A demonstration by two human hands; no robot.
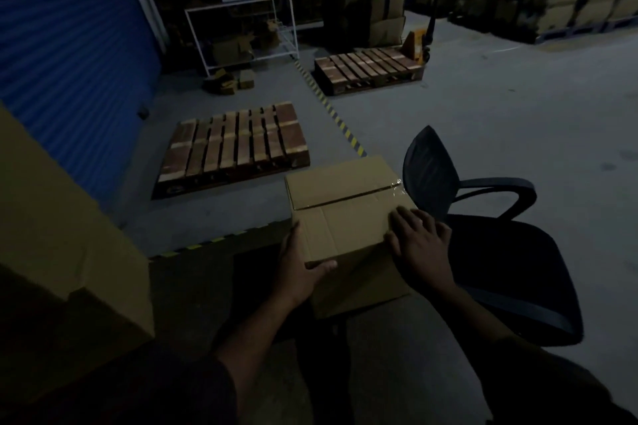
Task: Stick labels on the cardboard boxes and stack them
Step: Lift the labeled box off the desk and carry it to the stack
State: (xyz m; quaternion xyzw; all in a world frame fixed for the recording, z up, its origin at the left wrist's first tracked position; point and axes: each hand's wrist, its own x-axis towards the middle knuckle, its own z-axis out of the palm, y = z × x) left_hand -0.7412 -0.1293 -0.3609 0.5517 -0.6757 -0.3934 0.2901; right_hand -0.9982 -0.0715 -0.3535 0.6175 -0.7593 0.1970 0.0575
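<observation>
Now we hold the box [345, 217] between both hands, at about six o'clock. Our left hand [300, 266] grips its left edge, thumb curled over the top; our right hand [419, 245] lies flat on the lid, fingers spread and straight. No label shows on the faces we see. To carry it well, we judge the right hand should hook the far edge. At three o'clock stands a chair [483, 252]; at eleven o'clock, well apart, a pallet [234, 145] waits.

Dim warehouse light falls from the upper right, the lower frame sinks into shadow, and wide-angle distortion bends the edges.
</observation>
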